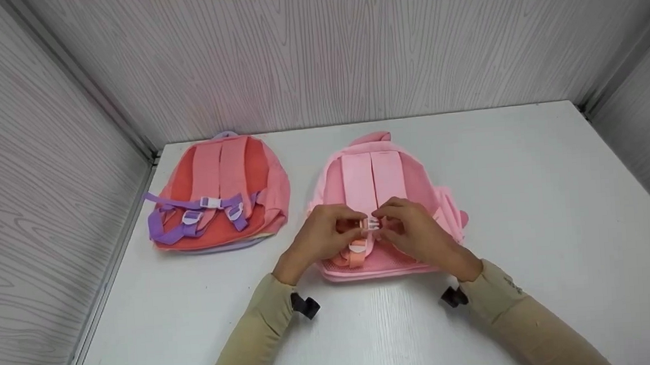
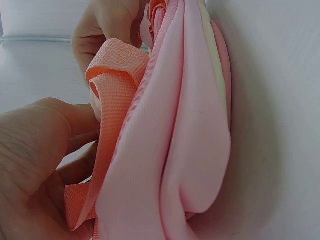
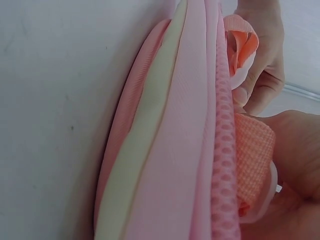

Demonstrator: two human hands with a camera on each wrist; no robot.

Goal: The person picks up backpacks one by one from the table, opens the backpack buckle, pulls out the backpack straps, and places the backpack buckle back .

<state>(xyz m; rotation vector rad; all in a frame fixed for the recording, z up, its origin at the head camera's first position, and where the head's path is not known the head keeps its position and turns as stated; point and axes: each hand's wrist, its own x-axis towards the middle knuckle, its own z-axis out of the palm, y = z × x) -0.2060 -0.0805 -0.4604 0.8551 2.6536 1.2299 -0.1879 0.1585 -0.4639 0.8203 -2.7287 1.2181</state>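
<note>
A pink child's backpack (image 1: 331, 193) lies on the table with its shoulder straps up. Over the straps' lower part, a small pale side-release buckle (image 1: 371, 223) sits between both hands, some prongs visible. My left hand (image 1: 328, 230) pinches its left side between thumb and fingers; my right hand (image 1: 421, 230) pinches its right side the same way. Orange webbing (image 2: 112, 115) loops up beside the left hand in the left wrist view. In the right wrist view, more orange webbing (image 3: 254, 155) with a pale adjuster lies by the right palm, and the buckle is hidden.
A second backpack (image 1: 268, 180), coral red with purple webbing and a pale buckle (image 1: 210, 202), lies to the left on the white table (image 1: 529, 192). Grey wood-grain panels (image 1: 351, 51) stand behind and at both sides. Each wrist carries a black mount (image 1: 306, 306).
</note>
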